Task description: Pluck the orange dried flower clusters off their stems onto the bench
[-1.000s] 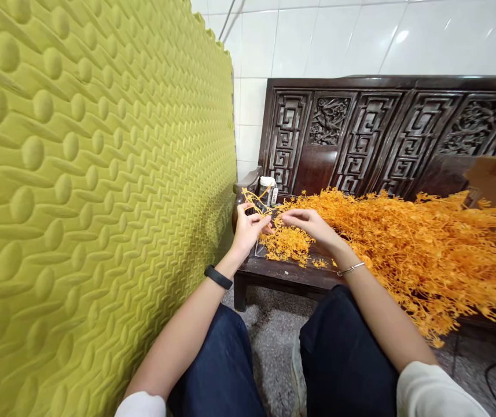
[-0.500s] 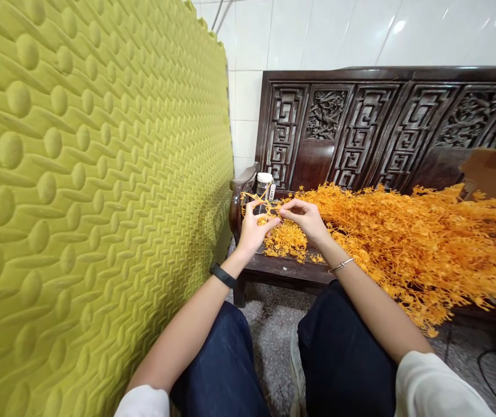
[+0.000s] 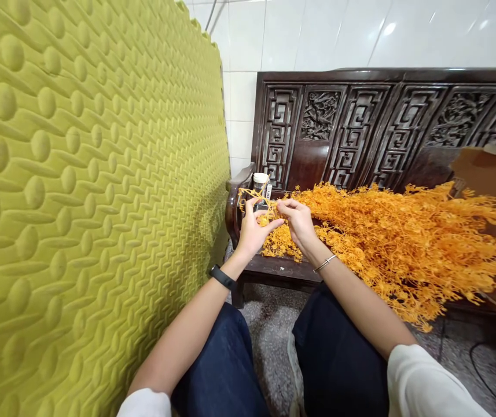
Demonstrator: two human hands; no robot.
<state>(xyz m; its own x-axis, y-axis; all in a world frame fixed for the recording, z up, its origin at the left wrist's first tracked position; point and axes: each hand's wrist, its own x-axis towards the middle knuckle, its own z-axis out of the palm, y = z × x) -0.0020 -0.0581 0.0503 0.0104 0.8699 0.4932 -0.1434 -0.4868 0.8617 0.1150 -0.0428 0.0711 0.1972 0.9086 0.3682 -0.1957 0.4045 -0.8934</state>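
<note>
In my left hand (image 3: 253, 230) is an orange, thin-branched plastic sprig (image 3: 267, 201), gripped with the fingers curled round it and the thumb pointing right. The fingertips of my right hand (image 3: 298, 223) are pinched together at the sprig's right side. Whatever small part they grip is too small to make out. Below both hands, a small heap of orange sprigs (image 3: 279, 242) lies on the dark wooden bench (image 3: 274, 267). A large mass of the same orange sprigs (image 3: 404, 249) spreads to the right of my right hand.
A clear jar with a white lid (image 3: 260, 178) stands at the bench's left end, behind my left hand. A tall yellow-green foam mat (image 3: 113, 174) walls off the left side. Brown cardboard (image 3: 486, 168) shows at the right. A black cable (image 3: 476, 362) lies on the floor.
My right hand has shifted slightly left and turned more upright, its fingertips now nearer the sprig's branches. The left hand keeps its hold, with its thumb a little more extended. The view has shifted slightly.
</note>
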